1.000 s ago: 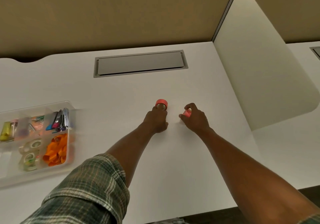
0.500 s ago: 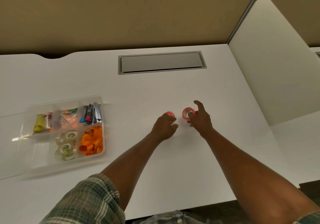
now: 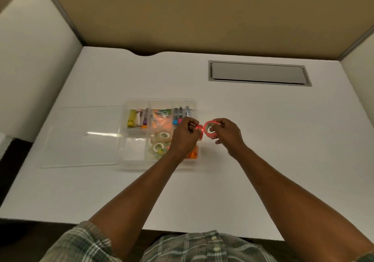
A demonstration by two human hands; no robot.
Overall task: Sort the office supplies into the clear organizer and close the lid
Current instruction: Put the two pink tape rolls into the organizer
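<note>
Over the right edge of the clear organizer [image 3: 159,102], both hands meet above the white surface [image 3: 263,140]. The left hand [image 3: 185,137] has its fingers [image 3: 191,124] curled shut around a pink tape roll [image 3: 200,130], of which only an edge shows past the knuckles. The right hand [image 3: 228,134] pinches a second pink tape roll [image 3: 210,129] between thumb and fingertips, its open core turned toward the camera. The two rolls sit just beside each other; whether they touch cannot be told. Below the left hand, the organizer's compartments hold a yellow item [image 3: 131,118] and other small pieces at the far left, colourful clips [image 3: 162,116] in the middle, markers [image 3: 178,114] at the far right, clear tape rolls [image 3: 159,140] nearer the person, and orange pieces [image 3: 192,154] partly hidden by the left wrist. The clear lid [image 3: 81,136] lies open flat on the surface, to the left of the organizer. A grey cable hatch [image 3: 259,73] is set into the surface well behind the hands.
</note>
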